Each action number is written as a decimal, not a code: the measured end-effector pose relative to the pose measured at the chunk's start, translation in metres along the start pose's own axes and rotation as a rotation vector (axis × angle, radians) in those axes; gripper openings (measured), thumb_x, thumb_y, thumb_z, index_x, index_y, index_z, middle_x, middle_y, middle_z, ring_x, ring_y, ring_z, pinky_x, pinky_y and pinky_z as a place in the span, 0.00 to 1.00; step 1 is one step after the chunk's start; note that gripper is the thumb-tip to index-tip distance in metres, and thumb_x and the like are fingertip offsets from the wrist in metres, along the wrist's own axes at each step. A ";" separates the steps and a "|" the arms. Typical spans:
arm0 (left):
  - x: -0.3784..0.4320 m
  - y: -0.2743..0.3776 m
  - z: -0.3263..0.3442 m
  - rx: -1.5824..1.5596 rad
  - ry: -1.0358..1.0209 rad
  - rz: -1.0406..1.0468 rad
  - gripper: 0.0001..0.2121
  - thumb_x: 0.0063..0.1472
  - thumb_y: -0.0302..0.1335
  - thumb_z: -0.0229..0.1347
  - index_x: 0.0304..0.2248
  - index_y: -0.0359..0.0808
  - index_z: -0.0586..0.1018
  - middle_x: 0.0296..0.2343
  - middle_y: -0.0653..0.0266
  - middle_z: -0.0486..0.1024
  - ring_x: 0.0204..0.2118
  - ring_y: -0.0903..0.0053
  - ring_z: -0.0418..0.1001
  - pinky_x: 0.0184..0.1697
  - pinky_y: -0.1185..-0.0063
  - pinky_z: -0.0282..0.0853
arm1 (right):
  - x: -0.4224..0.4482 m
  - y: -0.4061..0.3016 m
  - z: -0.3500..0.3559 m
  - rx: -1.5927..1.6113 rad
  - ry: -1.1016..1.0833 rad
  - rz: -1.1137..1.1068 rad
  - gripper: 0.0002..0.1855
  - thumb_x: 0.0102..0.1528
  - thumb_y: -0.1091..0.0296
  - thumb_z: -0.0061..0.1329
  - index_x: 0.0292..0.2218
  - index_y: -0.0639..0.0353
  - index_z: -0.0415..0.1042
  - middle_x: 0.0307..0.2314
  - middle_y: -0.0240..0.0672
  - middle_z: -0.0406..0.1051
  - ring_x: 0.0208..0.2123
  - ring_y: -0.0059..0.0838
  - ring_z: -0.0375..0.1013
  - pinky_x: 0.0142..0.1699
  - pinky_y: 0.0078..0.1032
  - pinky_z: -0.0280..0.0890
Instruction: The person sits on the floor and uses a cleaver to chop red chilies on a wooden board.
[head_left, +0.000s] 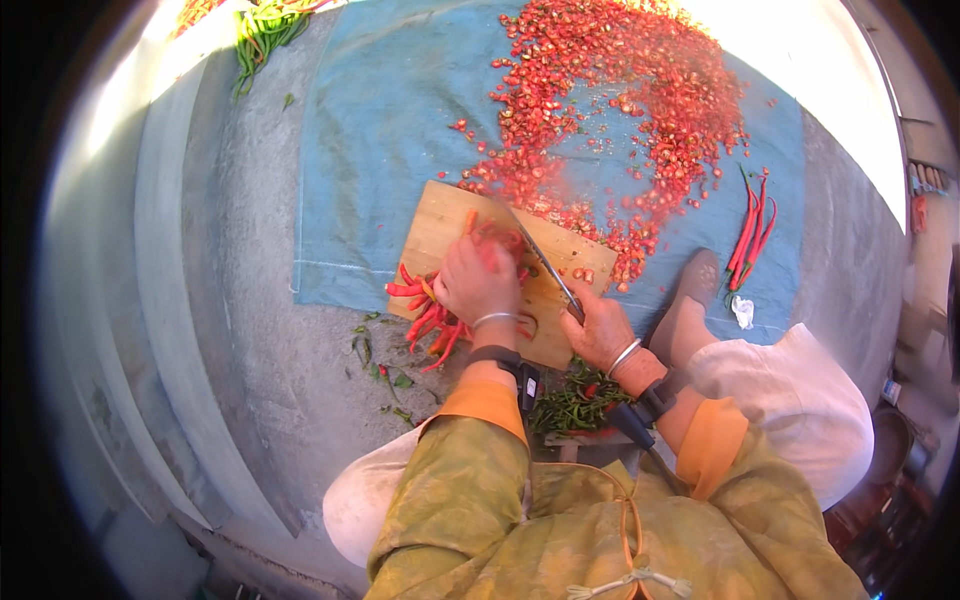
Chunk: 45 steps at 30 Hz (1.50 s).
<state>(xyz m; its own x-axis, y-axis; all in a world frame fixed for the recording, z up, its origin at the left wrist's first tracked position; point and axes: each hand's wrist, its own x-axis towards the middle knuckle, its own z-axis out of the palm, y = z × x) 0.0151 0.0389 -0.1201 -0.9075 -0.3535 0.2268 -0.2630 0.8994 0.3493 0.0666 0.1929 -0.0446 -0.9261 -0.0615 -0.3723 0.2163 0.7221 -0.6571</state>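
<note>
A wooden cutting board (551, 330) lies tilted at the near edge of a blue sheet (375, 165). My left hand (478, 281) presses on a bunch of whole red chilies (435, 319), blurred, with stems and tips fanning out past the board's left side. In my right hand (600, 326) is the handle of a knife (546, 264), its blade pointing up and left beside the bunch. Chopped red chili pieces (622, 45) spread in a wide ring beyond the board, and a few lie on its right part.
Several whole red chilies (750, 232) and a crumpled white tissue (742, 312) lie at the right. Green stems (574, 405) are heaped below the board. Green chilies (266, 34) lie at the upper left, near concrete steps (161, 247). My shoe (694, 281) rests on the sheet.
</note>
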 end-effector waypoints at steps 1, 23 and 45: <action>0.000 0.002 0.000 -0.007 -0.010 -0.008 0.19 0.54 0.40 0.55 0.42 0.39 0.73 0.40 0.67 0.73 0.44 0.70 0.70 0.48 0.67 0.56 | 0.002 0.002 0.000 -0.016 -0.006 0.014 0.15 0.51 0.67 0.49 0.40 0.60 0.67 0.18 0.49 0.71 0.23 0.53 0.72 0.31 0.46 0.68; 0.003 0.002 0.000 -0.004 -0.006 -0.002 0.19 0.54 0.42 0.54 0.41 0.39 0.74 0.38 0.66 0.73 0.43 0.69 0.69 0.47 0.67 0.54 | 0.009 -0.026 -0.020 -0.359 -0.063 -0.095 0.11 0.50 0.73 0.43 0.37 0.66 0.65 0.19 0.51 0.71 0.23 0.52 0.73 0.29 0.45 0.69; 0.001 -0.001 0.003 0.000 -0.003 -0.014 0.19 0.54 0.43 0.53 0.41 0.39 0.73 0.39 0.66 0.73 0.44 0.69 0.69 0.46 0.67 0.54 | 0.000 -0.025 -0.025 -0.306 -0.074 -0.064 0.10 0.51 0.72 0.43 0.35 0.65 0.62 0.17 0.53 0.70 0.22 0.56 0.72 0.29 0.48 0.68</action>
<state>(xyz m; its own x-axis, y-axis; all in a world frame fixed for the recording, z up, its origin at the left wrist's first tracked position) 0.0131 0.0385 -0.1233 -0.9049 -0.3648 0.2191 -0.2752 0.8944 0.3526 0.0532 0.1920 -0.0114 -0.9074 -0.1553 -0.3905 0.0448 0.8882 -0.4573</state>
